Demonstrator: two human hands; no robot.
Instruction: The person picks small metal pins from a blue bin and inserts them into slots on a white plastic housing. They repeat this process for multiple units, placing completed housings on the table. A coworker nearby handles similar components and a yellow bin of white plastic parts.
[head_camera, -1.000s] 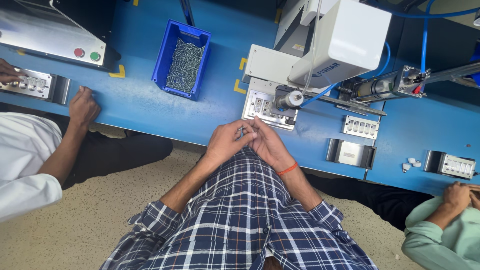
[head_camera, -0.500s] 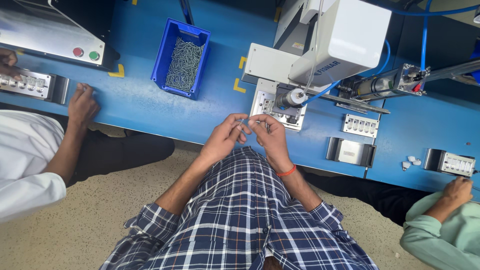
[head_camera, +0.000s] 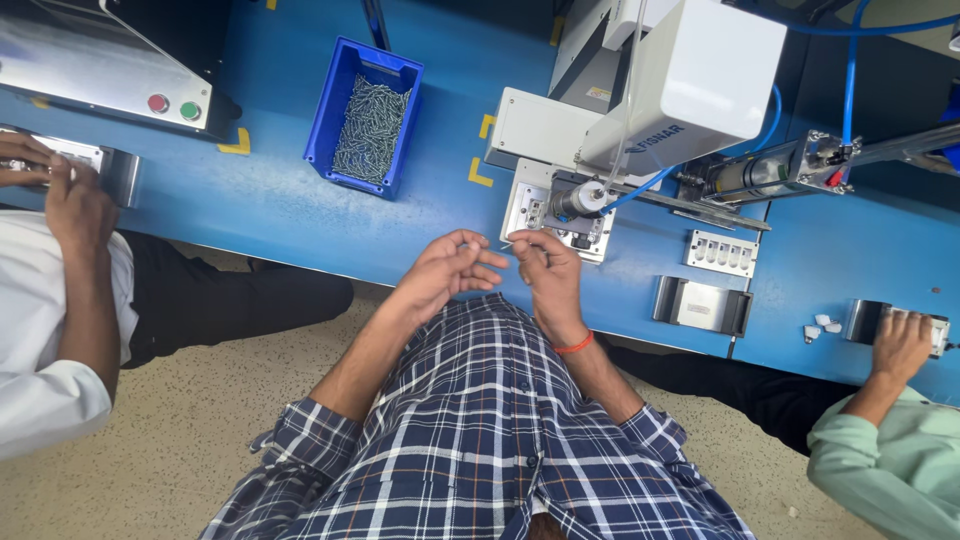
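My left hand (head_camera: 448, 270) and my right hand (head_camera: 547, 275) are raised close together over the front edge of the blue workbench (head_camera: 280, 205). Between their fingertips I pinch a small thin metal part (head_camera: 506, 243), too small to make out. Just beyond my hands sits a grey fixture plate (head_camera: 553, 212) under the nozzle of a white machine (head_camera: 690, 85). A blue bin (head_camera: 367, 116) filled with small metal screws stands to the left of the machine.
A person in white on the left has both hands at a metal fixture (head_camera: 95, 165). A person in green on the right touches another fixture (head_camera: 905, 325). A grey box with a red and a green button (head_camera: 100, 65) stands far left. Two metal fixtures (head_camera: 702, 303) lie right of me.
My hands have lifted away from my lap toward the fixture plate and parted slightly. The left neighbour's hand has moved up onto the metal fixture.
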